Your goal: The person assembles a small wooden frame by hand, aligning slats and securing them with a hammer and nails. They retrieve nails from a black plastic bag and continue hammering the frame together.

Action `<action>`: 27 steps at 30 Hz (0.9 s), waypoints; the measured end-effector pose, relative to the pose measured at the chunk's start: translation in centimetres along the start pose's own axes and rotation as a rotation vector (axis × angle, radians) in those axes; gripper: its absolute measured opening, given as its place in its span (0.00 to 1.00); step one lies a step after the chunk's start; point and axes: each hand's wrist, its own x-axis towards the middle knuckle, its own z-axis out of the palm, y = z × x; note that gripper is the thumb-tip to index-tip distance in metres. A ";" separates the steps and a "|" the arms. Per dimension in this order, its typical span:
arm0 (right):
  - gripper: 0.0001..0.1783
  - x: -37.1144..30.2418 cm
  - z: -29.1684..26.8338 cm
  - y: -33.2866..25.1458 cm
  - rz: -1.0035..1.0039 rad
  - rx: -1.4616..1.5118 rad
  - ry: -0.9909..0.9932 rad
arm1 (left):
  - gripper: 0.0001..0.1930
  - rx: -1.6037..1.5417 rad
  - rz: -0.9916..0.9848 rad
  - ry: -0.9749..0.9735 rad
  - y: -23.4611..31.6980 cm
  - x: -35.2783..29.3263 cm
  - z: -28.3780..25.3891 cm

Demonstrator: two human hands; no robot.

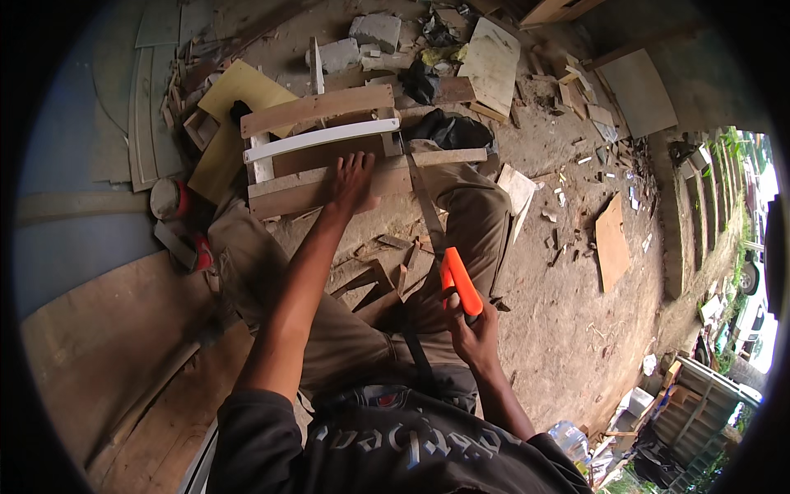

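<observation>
Wood scraps [611, 244] litter the dusty brown floor [559, 346].

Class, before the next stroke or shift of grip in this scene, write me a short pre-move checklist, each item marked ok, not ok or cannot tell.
1. Right hand gripping the orange saw handle: ok, it is closed around it.
2. Left hand on the wooden frame: ok, it lies on the near board.
3. Left hand apart from the saw blade: ok, a gap shows between them.
4. Gloves worn: not ok, both hands are bare.
5. Blade teeth seated in the wood: cannot tell, too fine to see.
6. Ground tidy: not ok, wood scraps lie about.
</observation>
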 end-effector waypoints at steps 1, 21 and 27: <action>0.21 -0.1 -0.3 0.1 0.029 -0.009 0.003 | 0.47 0.005 0.003 0.004 0.2 0.1 -0.1; 0.22 -1.0 -0.6 0.8 -0.061 -0.058 -0.038 | 0.54 0.072 -0.058 -0.027 1.8 0.9 1.9; 0.17 -3.7 -0.6 0.5 -0.105 -0.257 0.024 | 0.53 0.084 -0.084 -0.136 2.0 1.4 1.6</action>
